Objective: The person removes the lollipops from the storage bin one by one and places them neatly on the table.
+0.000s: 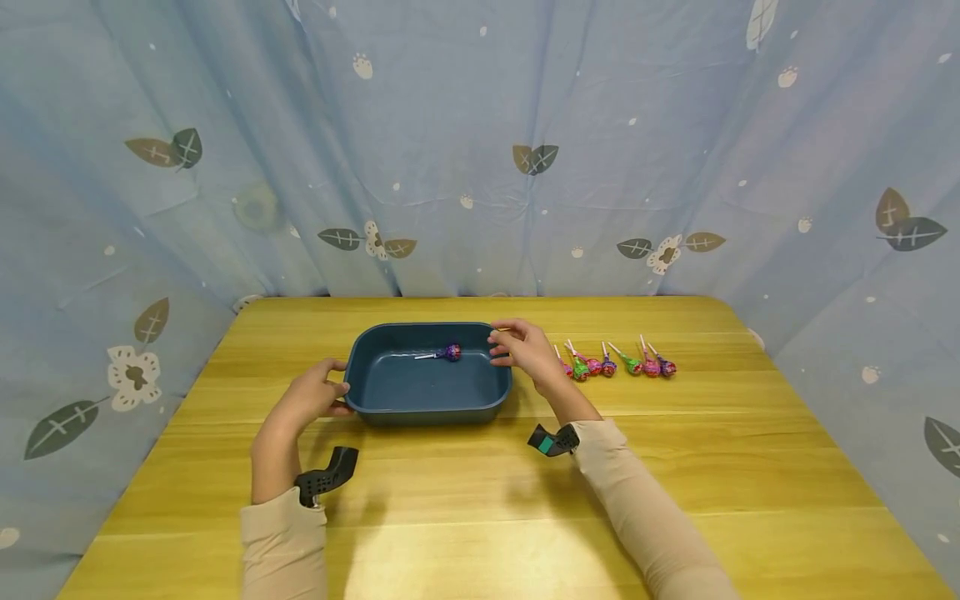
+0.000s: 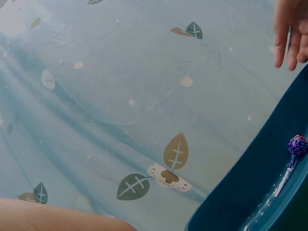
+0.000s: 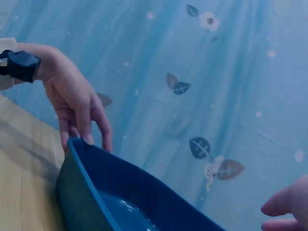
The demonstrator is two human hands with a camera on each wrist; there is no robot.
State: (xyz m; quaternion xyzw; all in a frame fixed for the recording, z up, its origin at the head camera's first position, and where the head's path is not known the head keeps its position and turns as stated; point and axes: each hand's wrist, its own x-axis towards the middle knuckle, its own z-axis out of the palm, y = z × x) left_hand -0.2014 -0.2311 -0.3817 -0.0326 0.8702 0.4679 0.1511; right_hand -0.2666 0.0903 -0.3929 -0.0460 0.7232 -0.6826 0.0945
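Observation:
A dark blue rectangular basin (image 1: 427, 417) stands on the table, with one purple-wrapped lollipop (image 1: 452, 352) lying inside near its far wall. My left hand (image 1: 311, 392) holds the basin's left end; in the right wrist view the left hand (image 3: 79, 106) has its thumb at the rim and its fingers outside. Over the basin's far right corner is my right hand (image 1: 525, 348), its fingers loosely extended. In the left wrist view the right hand (image 2: 291, 33) appears just above the rim, holding nothing visible. Whether it touches the rim I cannot tell.
Several wrapped lollipops, among them a green one (image 1: 632, 365) and a purple one (image 1: 666, 367), lie in a row right of the basin. The wooden table (image 1: 465, 492) meets a blue patterned curtain (image 1: 465, 167) at the back and sides.

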